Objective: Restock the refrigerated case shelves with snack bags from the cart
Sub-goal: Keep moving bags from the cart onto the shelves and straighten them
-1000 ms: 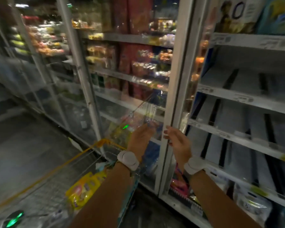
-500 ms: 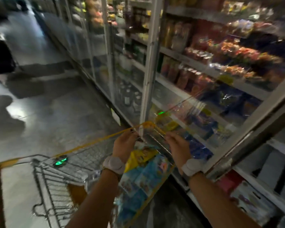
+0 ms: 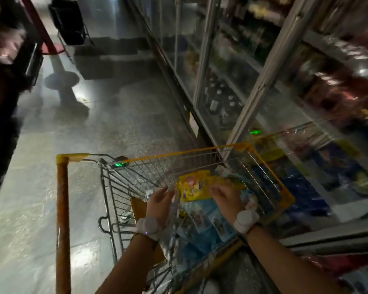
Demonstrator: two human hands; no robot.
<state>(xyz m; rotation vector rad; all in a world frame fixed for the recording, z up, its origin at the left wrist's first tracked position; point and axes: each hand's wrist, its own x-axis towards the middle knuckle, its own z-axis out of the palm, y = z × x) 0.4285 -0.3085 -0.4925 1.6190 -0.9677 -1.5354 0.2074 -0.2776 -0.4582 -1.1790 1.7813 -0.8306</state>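
Note:
Both my hands reach down into the wire cart (image 3: 180, 154). A yellow snack bag (image 3: 193, 186) lies on top of several blue snack bags (image 3: 204, 227) in the basket. My left hand (image 3: 160, 202) is at the yellow bag's left edge with its fingers stretched toward it. On the bag's right side is my right hand (image 3: 224, 198), fingers bent down onto it; blur hides whether they grip. The refrigerated case (image 3: 270, 66) runs along the right behind glass doors, right beside the cart.
The cart's orange handle (image 3: 62, 213) is at the left. Open shiny floor (image 3: 119, 115) stretches ahead. A dark stand with a round base (image 3: 61, 80) and a dark display (image 3: 6, 85) are at the far left. Packaged goods (image 3: 357, 274) lie low in the case at bottom right.
My view swung from the open case shelves left and down to the cart. Both hands dropped from the door frame into the basket onto the yellow bag.

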